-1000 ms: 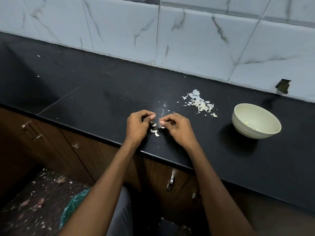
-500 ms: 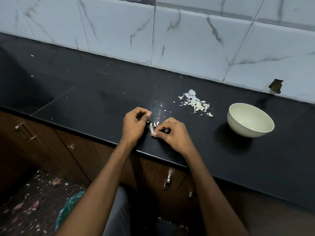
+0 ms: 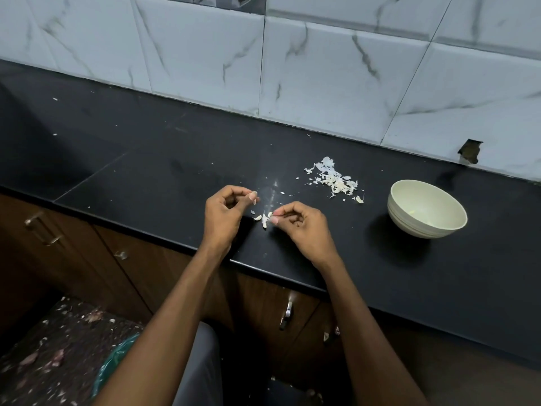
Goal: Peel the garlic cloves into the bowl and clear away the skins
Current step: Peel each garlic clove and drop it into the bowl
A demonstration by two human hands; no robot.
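Observation:
My right hand (image 3: 303, 227) pinches a partly skinned garlic clove (image 3: 267, 218) between thumb and forefinger, just above the black counter (image 3: 164, 183). My left hand (image 3: 224, 212) is a little to the left and apart from the clove. Its fingers are curled, and thumb and forefinger pinch what looks like a tiny sliver of skin (image 3: 254, 198). A few loose skin bits (image 3: 257, 218) lie under the clove. A pile of garlic skins (image 3: 333, 181) lies farther back. The pale bowl (image 3: 426, 209) stands to the right, with faint peeled pieces inside.
A marble-tiled wall (image 3: 336, 77) backs the counter. Brown cabinets with metal handles (image 3: 288, 313) run below its front edge. On the littered floor at lower left is a green bag (image 3: 115, 361). Tiny skin flecks are scattered over the counter.
My hands were joined on the clove; now the left hand has pulled up and left, away from it. The right hand keeps the clove. The view has shifted slightly.

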